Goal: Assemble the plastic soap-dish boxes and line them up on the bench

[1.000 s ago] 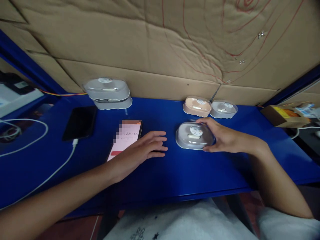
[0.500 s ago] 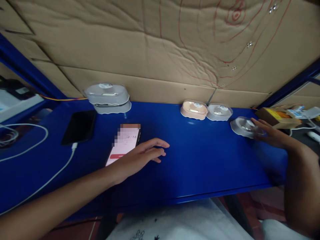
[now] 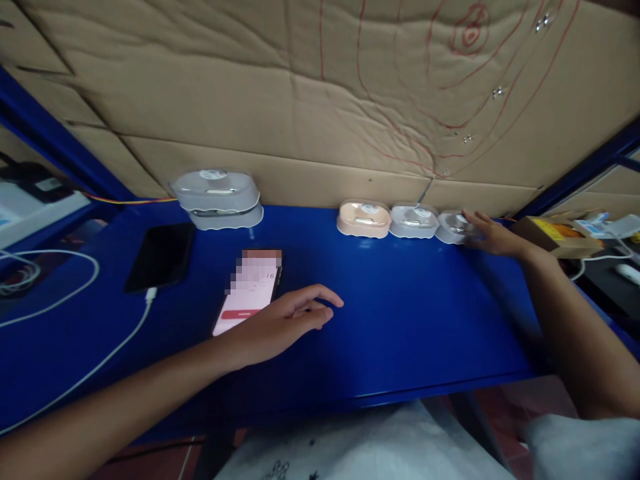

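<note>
Both hands (image 3: 300, 317) apart, palms down

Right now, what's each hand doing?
Left hand: open, fingers loosely curled, holding nothing.
Right hand: touching the rightmost clear-lidded container; whether it grips it cannot be told.

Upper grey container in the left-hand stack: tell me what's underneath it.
Beneath the upper grey container sits a lower grey container, its front edge showing. Most of its top is covered, and its contents can't be seen.
</note>
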